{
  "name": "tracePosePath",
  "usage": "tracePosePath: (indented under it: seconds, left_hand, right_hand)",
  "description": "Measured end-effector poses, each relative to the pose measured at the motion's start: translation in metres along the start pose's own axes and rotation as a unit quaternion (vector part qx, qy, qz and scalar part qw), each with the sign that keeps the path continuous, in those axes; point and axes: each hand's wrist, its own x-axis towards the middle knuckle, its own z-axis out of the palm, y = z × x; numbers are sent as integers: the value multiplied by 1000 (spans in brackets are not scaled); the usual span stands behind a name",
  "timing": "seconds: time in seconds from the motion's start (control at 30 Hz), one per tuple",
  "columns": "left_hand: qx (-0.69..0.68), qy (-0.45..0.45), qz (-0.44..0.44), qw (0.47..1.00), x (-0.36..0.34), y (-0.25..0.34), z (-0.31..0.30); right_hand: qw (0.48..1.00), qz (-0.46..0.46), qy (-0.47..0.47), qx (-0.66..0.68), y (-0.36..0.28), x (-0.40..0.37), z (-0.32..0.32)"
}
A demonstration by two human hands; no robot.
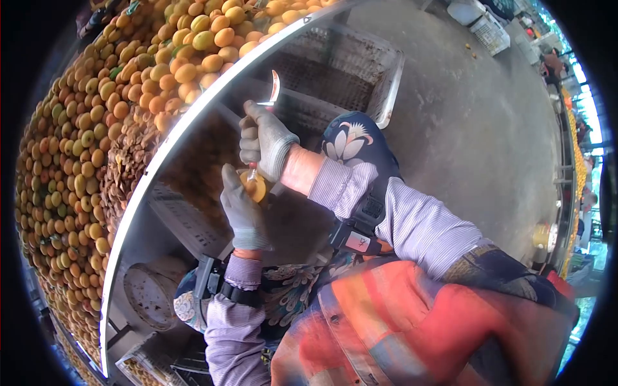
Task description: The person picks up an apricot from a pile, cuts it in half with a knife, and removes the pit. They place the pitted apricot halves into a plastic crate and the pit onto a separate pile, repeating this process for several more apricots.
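My left hand (243,215), in a grey glove, has its fingers round an orange-yellow apricot (255,188). Just above it, my gloved right hand (265,138) is closed on a small knife whose curved blade (275,87) points up and away from the fruit. A reddish end of the handle shows below the right fist, close to the apricot; whether they touch is unclear. Many apricots (84,138) cover the table beyond a pale metal rim (138,186).
Brown pits or scraps (122,167) lie among the fruit. A dirty white crate (386,87) stands beyond the right hand. Below the rim are a round bucket (151,293) and another crate (187,222). A white basket (490,33) and people (552,64) are farther off.
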Motion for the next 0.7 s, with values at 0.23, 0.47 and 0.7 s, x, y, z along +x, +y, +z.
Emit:
tracePosePath:
  seconds: [0.23, 0.47, 0.7]
  left_hand:
    - [-374, -37, -342, 861, 7, 22, -5]
    - [-17, -48, -78, 996, -11, 6, -9]
    - [-59, -74, -114, 989, -7, 34, -15]
  right_hand:
    - [998, -48, 5, -39, 1, -10, 8]
    - [979, -87, -104, -153, -8, -33, 16]
    - [978, 6, -114, -177, -1, -20, 6]
